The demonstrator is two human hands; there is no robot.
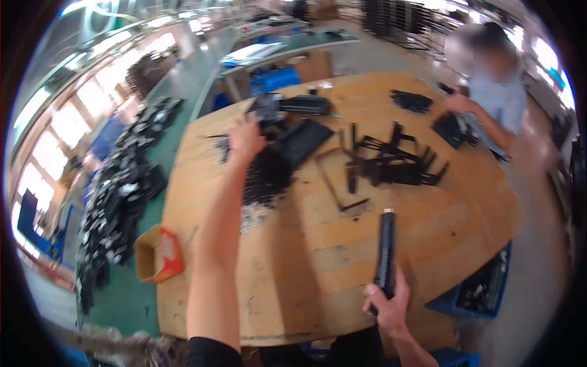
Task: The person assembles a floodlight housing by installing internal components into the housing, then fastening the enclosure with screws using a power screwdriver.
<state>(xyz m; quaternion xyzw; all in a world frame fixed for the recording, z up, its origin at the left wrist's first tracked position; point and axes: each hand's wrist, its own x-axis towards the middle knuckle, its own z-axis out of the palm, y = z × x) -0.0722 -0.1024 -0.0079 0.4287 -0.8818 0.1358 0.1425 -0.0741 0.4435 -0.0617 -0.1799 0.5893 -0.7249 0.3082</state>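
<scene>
My right hand is wrapped around a black electric screwdriver, held upright above the near right part of the wooden table, its metal tip pointing away from me. My left hand stretches far forward with its fingers apart, somewhat blurred, at the black parts on the table's far left. Close to it lie a heap of small black pieces, a flat black panel and a long black housing. Beyond the screwdriver tip sits a cluster of black brackets, with a thin black frame beside it.
Black parts pile up along the green bench at left. An orange-and-brown box stands at the wooden table's left edge. A co-worker handles black parts at far right. A blue bin stands below the right edge.
</scene>
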